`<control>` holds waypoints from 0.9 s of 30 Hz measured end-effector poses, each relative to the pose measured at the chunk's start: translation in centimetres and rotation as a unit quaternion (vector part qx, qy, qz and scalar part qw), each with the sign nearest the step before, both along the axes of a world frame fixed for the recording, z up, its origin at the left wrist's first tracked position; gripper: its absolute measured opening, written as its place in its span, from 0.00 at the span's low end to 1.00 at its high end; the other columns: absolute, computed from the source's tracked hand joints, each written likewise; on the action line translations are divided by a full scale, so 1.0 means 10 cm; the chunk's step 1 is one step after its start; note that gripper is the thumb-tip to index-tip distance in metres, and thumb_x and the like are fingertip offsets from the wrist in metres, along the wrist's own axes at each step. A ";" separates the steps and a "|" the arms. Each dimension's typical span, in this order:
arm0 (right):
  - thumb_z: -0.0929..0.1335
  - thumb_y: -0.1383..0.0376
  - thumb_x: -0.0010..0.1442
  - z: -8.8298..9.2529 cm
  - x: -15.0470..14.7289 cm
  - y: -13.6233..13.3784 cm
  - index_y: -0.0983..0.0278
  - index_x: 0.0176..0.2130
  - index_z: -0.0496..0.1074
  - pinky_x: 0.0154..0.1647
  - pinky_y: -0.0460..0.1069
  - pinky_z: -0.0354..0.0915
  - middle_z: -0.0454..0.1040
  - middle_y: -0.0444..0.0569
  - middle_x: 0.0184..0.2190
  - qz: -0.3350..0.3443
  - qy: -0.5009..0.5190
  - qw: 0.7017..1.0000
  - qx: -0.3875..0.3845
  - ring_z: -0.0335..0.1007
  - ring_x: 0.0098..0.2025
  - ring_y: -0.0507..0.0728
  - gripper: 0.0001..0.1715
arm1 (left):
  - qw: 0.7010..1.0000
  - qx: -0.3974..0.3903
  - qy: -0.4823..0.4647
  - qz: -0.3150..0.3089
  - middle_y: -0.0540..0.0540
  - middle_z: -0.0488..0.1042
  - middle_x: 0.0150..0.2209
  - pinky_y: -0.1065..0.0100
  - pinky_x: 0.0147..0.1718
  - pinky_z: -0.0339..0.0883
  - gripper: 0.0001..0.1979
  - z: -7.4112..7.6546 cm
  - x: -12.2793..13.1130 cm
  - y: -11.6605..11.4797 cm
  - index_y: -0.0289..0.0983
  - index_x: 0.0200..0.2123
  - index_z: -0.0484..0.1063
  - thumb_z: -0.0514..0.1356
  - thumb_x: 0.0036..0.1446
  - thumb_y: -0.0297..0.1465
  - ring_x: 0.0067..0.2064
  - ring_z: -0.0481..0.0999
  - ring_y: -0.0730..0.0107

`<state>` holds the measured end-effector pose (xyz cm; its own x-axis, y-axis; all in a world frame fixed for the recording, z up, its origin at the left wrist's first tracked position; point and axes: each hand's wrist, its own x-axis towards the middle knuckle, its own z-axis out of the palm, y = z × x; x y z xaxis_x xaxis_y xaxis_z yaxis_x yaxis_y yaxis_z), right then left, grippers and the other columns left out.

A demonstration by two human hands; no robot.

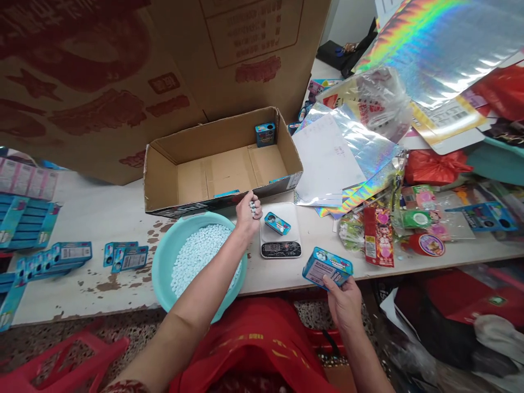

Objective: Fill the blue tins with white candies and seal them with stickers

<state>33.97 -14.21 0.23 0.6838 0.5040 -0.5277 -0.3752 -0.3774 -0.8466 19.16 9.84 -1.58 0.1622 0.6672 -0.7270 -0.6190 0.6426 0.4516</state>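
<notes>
Closest in, a blue printed carton [327, 267] is pinched by the right hand [344, 307]; past the teal plastic basin [160, 267], pale tablets [252, 207] are clutched in the left hand [248, 212], just left of the small blue tin [277, 222] slanted on the white scale [291, 214].

left hand [248, 212] curled shut, arm stretched forward | right hand [344, 303] gripping, near body

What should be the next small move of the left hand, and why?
Probably shift the left hand a little right, over the small tin on the scale, and release its tablets there. The hand holds a few tablets just beside the scale; the right hand is busy with a blue box.
</notes>
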 end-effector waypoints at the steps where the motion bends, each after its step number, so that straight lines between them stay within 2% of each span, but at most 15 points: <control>1: 0.77 0.60 0.38 0.00 0.00 0.00 0.62 0.38 0.71 0.47 0.58 0.67 0.79 0.46 0.34 0.001 -0.001 1.000 0.001 0.74 0.36 0.57 0.26 | 1.000 -0.008 -0.017 -0.010 0.57 0.57 0.16 0.79 0.11 0.39 0.15 0.01 -0.10 -0.01 0.36 0.24 0.61 0.62 0.51 0.39 0.13 0.52 0.85; 6: 0.78 0.60 0.36 0.01 0.00 0.05 0.63 0.37 0.71 0.48 0.58 0.66 0.78 0.47 0.35 -0.015 -0.002 1.000 0.002 0.74 0.36 0.57 0.27 | 0.998 -0.044 -0.020 -0.044 0.56 0.57 0.16 0.81 0.10 0.41 0.22 0.01 -0.55 -0.19 0.36 0.20 0.57 0.65 0.49 0.43 0.14 0.55 0.85; 8: 0.78 0.60 0.36 0.01 -0.01 0.08 0.63 0.37 0.71 0.48 0.58 0.66 0.78 0.47 0.35 -0.022 0.001 1.000 0.002 0.74 0.36 0.56 0.27 | 0.997 -0.041 -0.004 -0.070 0.56 0.57 0.15 0.81 0.11 0.41 0.20 -0.01 -0.65 -0.29 0.35 0.21 0.62 0.66 0.47 0.43 0.14 0.55 0.85; 10: 0.78 0.60 0.36 0.01 -0.02 0.10 0.63 0.37 0.71 0.48 0.58 0.66 0.78 0.47 0.35 -0.022 0.000 1.000 0.004 0.74 0.37 0.56 0.27 | 0.994 -0.027 0.006 -0.103 0.55 0.59 0.17 0.81 0.12 0.41 0.17 -0.04 -0.70 -0.37 0.33 0.28 0.69 0.68 0.44 0.39 0.15 0.56 0.85; 12: 0.78 0.60 0.36 0.00 -0.04 0.11 0.63 0.37 0.71 0.48 0.58 0.67 0.78 0.47 0.35 -0.019 -0.003 1.000 0.006 0.74 0.37 0.57 0.27 | 0.992 -0.010 0.017 -0.126 0.55 0.61 0.18 0.81 0.12 0.41 0.18 -0.07 -0.70 -0.44 0.32 0.34 0.72 0.70 0.41 0.36 0.16 0.57 0.85; 16: 0.78 0.60 0.36 0.01 -0.07 0.12 0.63 0.37 0.71 0.48 0.58 0.67 0.78 0.47 0.35 -0.010 -0.004 1.000 0.009 0.74 0.36 0.57 0.27 | 0.975 0.059 0.107 -0.183 0.57 0.56 0.15 0.78 0.14 0.40 0.16 -0.11 -0.56 -0.52 0.33 0.32 0.74 0.67 0.44 0.39 0.15 0.51 0.84; 18: 0.78 0.60 0.36 0.02 -0.09 0.12 0.62 0.37 0.71 0.48 0.57 0.67 0.78 0.47 0.35 -0.010 0.001 1.000 0.007 0.74 0.36 0.56 0.27 | 0.948 0.130 0.179 -0.228 0.56 0.57 0.14 0.76 0.16 0.44 0.14 -0.11 -0.47 -0.54 0.34 0.29 0.75 0.65 0.46 0.40 0.16 0.52 0.82; 20: 0.78 0.61 0.35 0.04 -0.11 0.13 0.62 0.37 0.72 0.48 0.56 0.67 0.78 0.46 0.35 -0.022 0.013 1.000 0.004 0.74 0.36 0.56 0.27 | 0.907 0.209 0.246 -0.271 0.54 0.62 0.17 0.74 0.20 0.51 0.10 -0.11 -0.39 -0.54 0.36 0.28 0.76 0.63 0.48 0.38 0.19 0.59 0.78; 23: 0.78 0.62 0.34 0.06 -0.12 0.13 0.62 0.37 0.72 0.48 0.56 0.67 0.78 0.45 0.35 -0.035 0.027 0.999 0.004 0.74 0.35 0.55 0.27 | 0.829 0.295 0.336 -0.337 0.52 0.70 0.23 0.72 0.27 0.55 0.06 -0.08 -0.30 -0.53 0.41 0.31 0.76 0.62 0.51 0.35 0.26 0.65 0.72; 27: 0.78 0.61 0.34 0.07 -0.13 0.11 0.62 0.36 0.72 0.47 0.55 0.67 0.78 0.45 0.34 -0.039 0.024 0.999 0.007 0.74 0.35 0.55 0.27 | 0.707 0.346 0.443 -0.429 0.52 0.70 0.24 0.71 0.29 0.53 0.07 -0.02 -0.17 -0.55 0.45 0.36 0.76 0.60 0.55 0.36 0.27 0.68 0.68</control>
<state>32.70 -13.09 0.89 0.6956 0.4573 -0.5541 -0.4437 -0.3332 -0.8319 17.44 4.36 -1.75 0.4083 0.8457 -0.3436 0.5868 0.0452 0.8085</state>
